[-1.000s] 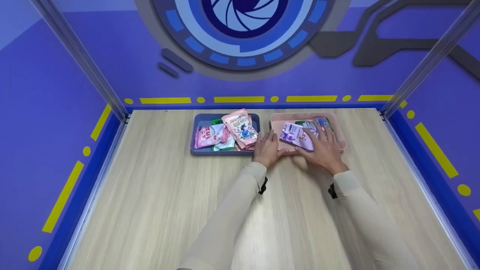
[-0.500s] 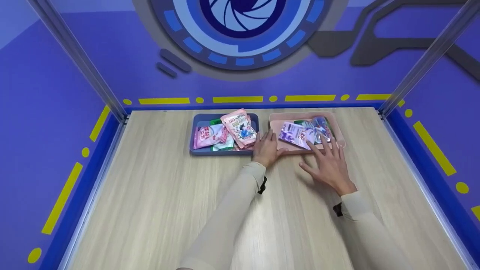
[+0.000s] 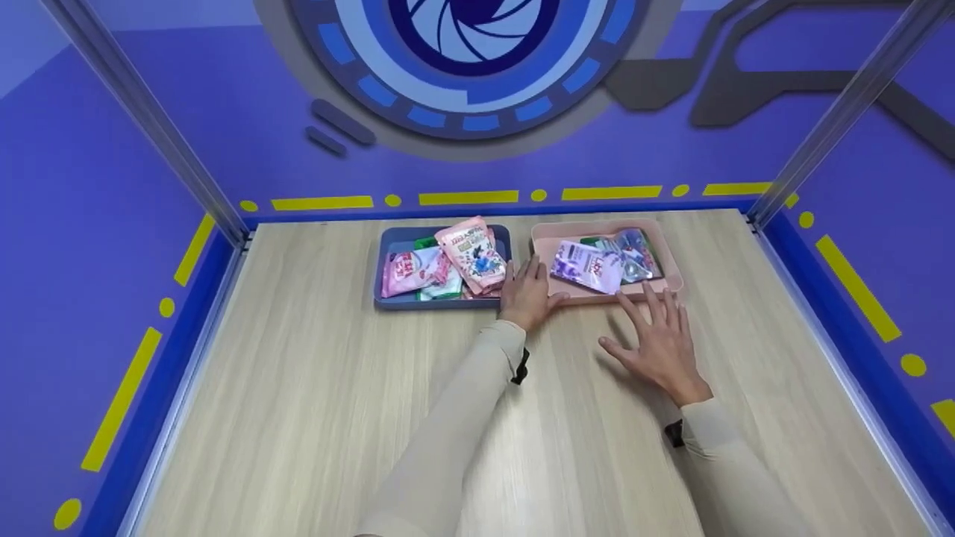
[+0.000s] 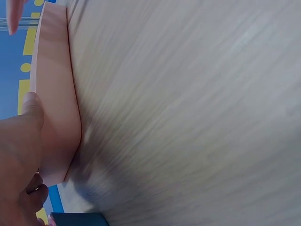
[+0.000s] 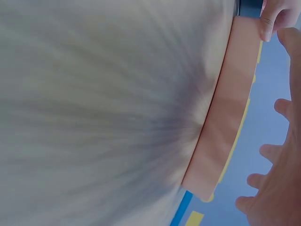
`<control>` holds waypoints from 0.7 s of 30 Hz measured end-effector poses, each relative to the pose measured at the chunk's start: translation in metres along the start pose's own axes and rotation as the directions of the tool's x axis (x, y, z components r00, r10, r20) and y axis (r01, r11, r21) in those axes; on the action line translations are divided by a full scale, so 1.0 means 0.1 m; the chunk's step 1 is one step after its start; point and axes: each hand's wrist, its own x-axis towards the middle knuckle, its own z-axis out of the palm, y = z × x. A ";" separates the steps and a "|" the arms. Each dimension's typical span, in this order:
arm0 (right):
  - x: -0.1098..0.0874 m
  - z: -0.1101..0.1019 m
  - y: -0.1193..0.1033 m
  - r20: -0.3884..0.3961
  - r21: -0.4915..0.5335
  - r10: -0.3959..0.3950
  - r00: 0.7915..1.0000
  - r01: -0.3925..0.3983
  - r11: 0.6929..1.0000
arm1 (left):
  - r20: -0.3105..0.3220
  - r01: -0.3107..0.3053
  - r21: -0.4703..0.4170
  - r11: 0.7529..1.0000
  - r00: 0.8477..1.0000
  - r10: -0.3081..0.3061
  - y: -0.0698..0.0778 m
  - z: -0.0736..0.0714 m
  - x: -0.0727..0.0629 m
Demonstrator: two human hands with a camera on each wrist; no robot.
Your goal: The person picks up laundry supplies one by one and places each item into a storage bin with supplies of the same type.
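Observation:
My left hand (image 3: 525, 294) grips the front left corner of the pink tray (image 3: 676, 287). Its thumb lies on the front rim in the left wrist view, and its fingers go along the left side. Inside the tray, a purple printed packet (image 3: 588, 265) partly covers a green-edged one, with a shiny blue-purple packet (image 3: 636, 253) at the right. My right hand (image 3: 660, 347) hovers just in front of the tray, fingers spread and holding nothing. The right wrist view shows those fingers apart from the tray's front wall (image 5: 225, 108).
Close by on the left stands a blue-grey tray (image 3: 436, 304). It holds a pink-and-white packet (image 3: 410, 272), green-edged packets and a light pink packet (image 3: 476, 255) leaning up at its right. The wooden table (image 3: 313, 388) is bounded by blue-purple walls (image 3: 224, 97).
My right hand has let go of the packets in the pink tray and drawn back toward me, its fingers spreading. My left hand has stayed at the tray's corner.

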 end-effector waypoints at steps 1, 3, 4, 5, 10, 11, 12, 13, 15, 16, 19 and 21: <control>0.00 0.01 -0.01 0.002 0.004 0.000 1.000 0.000 1.000 | -0.001 -0.003 0.004 1.000 1.000 0.003 -0.01 0.00 0.00; 0.01 0.02 -0.01 0.002 0.008 -0.003 1.000 0.002 1.000 | -0.011 -0.016 0.009 1.000 1.000 0.016 -0.04 0.00 0.00; 0.02 0.03 -0.01 0.000 0.006 -0.004 1.000 0.004 1.000 | -0.023 -0.025 0.006 1.000 0.999 0.026 -0.05 -0.01 0.00; 0.03 0.04 -0.01 -0.003 0.005 -0.006 1.000 0.006 1.000 | -0.044 -0.038 -0.005 0.999 0.998 0.038 -0.07 -0.02 0.00; 0.04 0.06 -0.03 -0.010 0.002 -0.016 1.000 0.016 1.000 | -0.170 -0.124 -0.076 0.989 0.979 0.110 -0.20 -0.14 -0.04; 0.04 0.06 -0.03 -0.009 0.005 -0.017 1.000 0.017 1.000 | -0.191 -0.140 -0.089 0.986 0.974 0.121 -0.23 -0.16 -0.07; 0.04 0.05 -0.03 -0.010 0.008 -0.016 1.000 0.016 1.000 | -0.205 -0.150 -0.092 0.984 0.970 0.129 -0.26 -0.19 -0.10; 0.04 0.05 -0.02 -0.009 0.009 -0.013 1.000 0.013 1.000 | -0.220 -0.158 -0.093 0.983 0.966 0.134 -0.29 -0.21 -0.13; 0.03 0.03 -0.01 -0.011 0.010 -0.010 1.000 0.010 1.000 | -0.243 -0.168 -0.096 0.981 0.960 0.141 -0.37 -0.24 -0.20; 0.03 0.03 -0.01 -0.011 0.010 -0.008 1.000 0.008 1.000 | -0.254 -0.171 -0.096 0.981 0.957 0.142 -0.41 -0.24 -0.23; 0.02 0.00 0.01 -0.010 0.006 0.000 1.000 0.000 1.000 | -0.289 -0.170 -0.115 0.979 0.948 0.131 -0.54 -0.25 -0.35; 0.02 -0.02 0.01 -0.004 0.004 0.005 1.000 -0.005 1.000 | -0.307 -0.167 -0.135 0.977 0.944 0.119 -0.64 -0.25 -0.43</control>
